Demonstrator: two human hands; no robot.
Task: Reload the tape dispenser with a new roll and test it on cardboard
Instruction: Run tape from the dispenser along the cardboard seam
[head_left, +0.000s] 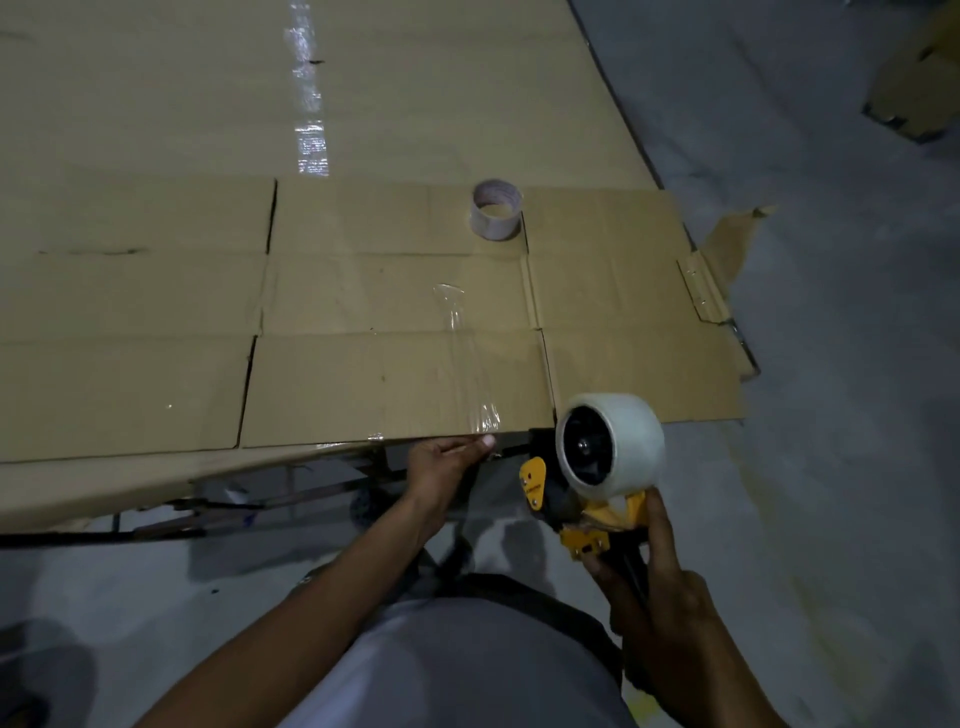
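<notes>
- Flattened cardboard box (395, 379): a large tan sheet with creases and cut flaps, lying over a wider cardboard sheet (156, 104); its near edge overhangs a dark metal frame (218, 506) seen beneath it.
- Strip of clear tape (467, 358): stuck to the flattened cardboard box, running from a wrinkled far end near the middle crease down to the near edge, where it looks glossy and slightly bunched.
- Left hand (447, 465): at the near edge of the flattened box, fingers curled together, thumb tip pressed at the lower end of the clear strip. Whether the fingers pinch the tape or only press it cannot be told.
- Tape dispenser (582, 506): yellow and black hand-held gun, held off the near right corner of the box and apart from it, above the floor.
- New tape roll (618, 441): full, whitish, seated on the dispenser's black hub, with its open side turned toward the camera.
- Right hand (660, 603): closed around the dispenser's handle from below, with one finger extended up along the yellow body beside the roll.
- Empty tape core (496, 209): a pale ring standing on its rim on the far flap of the flattened box, well apart from both hands.
- Older tape strip (310, 104): a shiny band running away across the wider sheet.
- Grey concrete floor (831, 364): surrounds the cardboard; more cardboard scraps (914, 88) lie at the upper right.
</notes>
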